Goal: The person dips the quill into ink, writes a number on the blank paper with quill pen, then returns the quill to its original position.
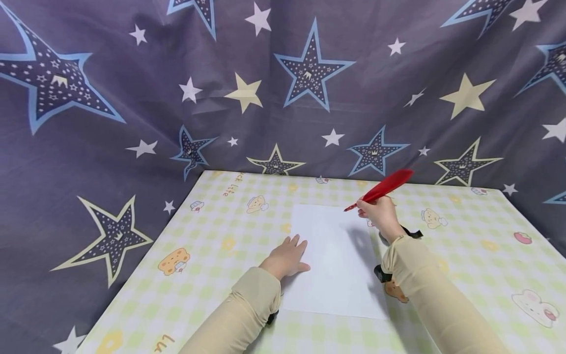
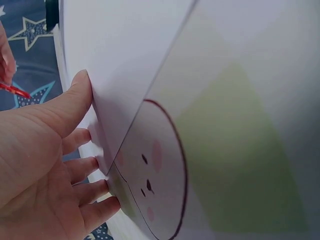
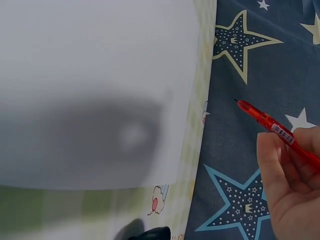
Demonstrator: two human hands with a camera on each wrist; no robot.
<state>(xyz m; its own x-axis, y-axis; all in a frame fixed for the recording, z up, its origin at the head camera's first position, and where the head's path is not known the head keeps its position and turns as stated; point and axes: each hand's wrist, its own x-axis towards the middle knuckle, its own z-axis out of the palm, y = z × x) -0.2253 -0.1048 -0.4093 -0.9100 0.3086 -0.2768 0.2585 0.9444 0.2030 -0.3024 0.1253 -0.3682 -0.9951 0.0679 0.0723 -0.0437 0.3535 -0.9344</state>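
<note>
A white sheet of paper [image 1: 329, 260] lies on the checked tablecloth in front of me. My left hand [image 1: 286, 256] rests at its left edge, fingers spread, with the thumb over the paper; the left wrist view shows the thumb [image 2: 80, 97] and fingertips along the paper's edge. Above the sheet's far right corner, my right hand [image 1: 381, 214] pinches a red feather pen [image 1: 385, 186], its plume slanting up to the right. In the right wrist view the red pen barrel [image 3: 272, 126] carries a barcode label, and its dark tip stands clear of the paper.
The table wears a green-and-white checked cloth [image 1: 212, 275] printed with cartoon bears and cakes. Behind it and along the left hangs a dark curtain [image 1: 146, 103] with stars. Black straps [image 1: 382, 274] circle the wrists.
</note>
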